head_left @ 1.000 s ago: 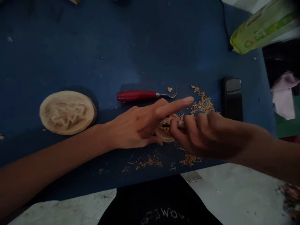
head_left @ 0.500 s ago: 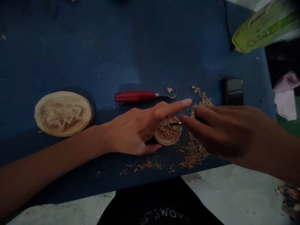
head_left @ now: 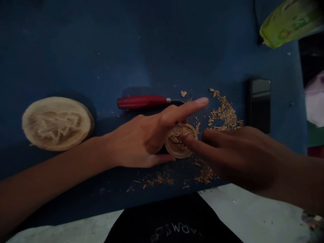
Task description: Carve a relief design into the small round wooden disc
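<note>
My left hand point(head_left: 141, 141) steadies a small round wooden disc point(head_left: 177, 150) on the blue table cover point(head_left: 126, 50). Its thumb and lower fingers grip the disc's left side, while the index finger stretches out above it. My right hand point(head_left: 233, 155) comes in from the right with its fingers pinched on a thin carving tool. The tool's dark tip point(head_left: 178, 142) rests on the disc's hollowed top. Loose chips lie inside the hollow.
A red-handled hook knife point(head_left: 141, 101) lies just beyond my left hand. A larger carved wood slice point(head_left: 57, 123) sits at the left. Wood shavings point(head_left: 224, 113) are scattered around the disc, with a dark phone point(head_left: 258, 104) to the right. A green packet point(head_left: 288, 22) lies at the far right corner.
My right hand has pushed left, bringing the tool's tip further onto the disc. The view has shifted slightly. My left hand keeps its grip.
</note>
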Available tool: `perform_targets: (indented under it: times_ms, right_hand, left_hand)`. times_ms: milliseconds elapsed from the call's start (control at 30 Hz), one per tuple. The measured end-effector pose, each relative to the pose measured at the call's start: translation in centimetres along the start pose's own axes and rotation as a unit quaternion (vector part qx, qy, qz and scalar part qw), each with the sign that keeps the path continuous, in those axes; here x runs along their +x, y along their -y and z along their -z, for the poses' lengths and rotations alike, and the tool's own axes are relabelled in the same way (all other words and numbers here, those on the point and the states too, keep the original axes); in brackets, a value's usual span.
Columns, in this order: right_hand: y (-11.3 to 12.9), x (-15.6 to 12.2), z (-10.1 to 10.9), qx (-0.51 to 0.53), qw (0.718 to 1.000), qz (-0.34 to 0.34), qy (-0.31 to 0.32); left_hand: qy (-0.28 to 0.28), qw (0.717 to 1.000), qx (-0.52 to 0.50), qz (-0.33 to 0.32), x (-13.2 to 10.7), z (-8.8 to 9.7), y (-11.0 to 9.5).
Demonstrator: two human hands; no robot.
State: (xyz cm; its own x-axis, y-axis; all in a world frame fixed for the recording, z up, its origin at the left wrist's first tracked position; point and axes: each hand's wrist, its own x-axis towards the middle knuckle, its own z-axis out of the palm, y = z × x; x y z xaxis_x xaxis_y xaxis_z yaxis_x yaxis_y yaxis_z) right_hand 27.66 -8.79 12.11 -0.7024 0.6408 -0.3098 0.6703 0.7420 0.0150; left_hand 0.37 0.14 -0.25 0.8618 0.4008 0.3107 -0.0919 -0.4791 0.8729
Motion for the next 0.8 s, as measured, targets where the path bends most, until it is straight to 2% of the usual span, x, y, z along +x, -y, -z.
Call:
perform_targets:
  times_ms: [100, 133, 167, 333, 500, 633, 800]
  right_hand:
    - [-0.3, -0.2, -0.4, -0.012, 1.000, -0.009, -0.011]
    - [-0.4, -0.4, -0.6, -0.013, 1.000, -0.015, -0.020]
    - [-0.4, -0.5, -0.8, -0.011, 0.999, -0.020, -0.028]
    - [-0.3, -0.7, -1.5, 0.017, 0.997, -0.027, -0.069]
    - [-0.6, -1.0, -0.8, 0.027, 0.998, -0.036, -0.043]
    - [-0.6, -1.0, -0.7, 0.048, 0.996, -0.038, -0.064]
    - [-0.5, -0.8, -1.7, 0.014, 0.996, -0.024, -0.089]
  left_hand:
    - [0.005, 1.000, 0.004, -0.008, 0.0, 0.0, 0.2]
    - [-0.013, 0.999, 0.004, -0.042, 0.0, 0.0, 0.3]
    - [0.004, 1.000, 0.009, -0.021, 0.1, 0.0, 0.3]
    - [-0.007, 1.000, -0.001, -0.027, 0.2, 0.0, 0.3]
    - [-0.002, 1.000, -0.006, -0.014, 0.0, -0.1, 0.3]
    - [-0.016, 0.999, -0.021, -0.026, 0.0, -0.2, 0.5]
    - [-0.013, 0.999, -0.031, -0.024, 0.1, -0.2, 0.5]
